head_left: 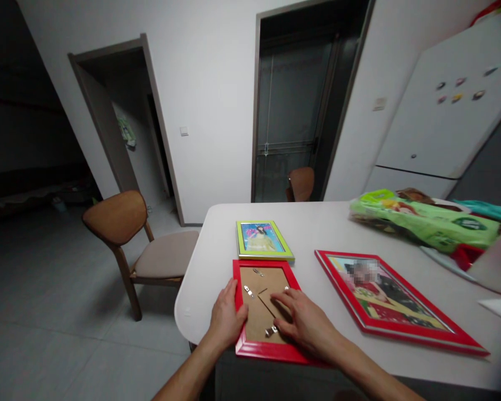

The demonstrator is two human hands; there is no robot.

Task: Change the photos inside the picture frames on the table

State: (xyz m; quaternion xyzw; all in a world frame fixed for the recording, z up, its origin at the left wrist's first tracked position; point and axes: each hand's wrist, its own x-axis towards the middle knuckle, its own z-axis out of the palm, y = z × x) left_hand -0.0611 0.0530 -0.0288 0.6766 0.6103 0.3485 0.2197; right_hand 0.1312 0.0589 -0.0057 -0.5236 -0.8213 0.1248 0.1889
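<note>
A small red picture frame [262, 352] lies face down near the table's front edge, its brown backing board [259, 301] with metal clips facing up. My left hand [226, 318] grips the frame's left edge, thumb on the red border. My right hand [302, 322] rests on the backing board at the lower right, fingers spread and pressed flat by a clip. Just beyond lies a small green frame [263, 240] face up. A large red frame [394, 303] with a photo lies to the right.
The white table [317, 223] has a rounded left end. Green and red packages [426, 223] are piled at its far right. A wooden chair [137, 245] stands left of the table. A white fridge [446, 117] stands behind, and two dark doorways open beyond.
</note>
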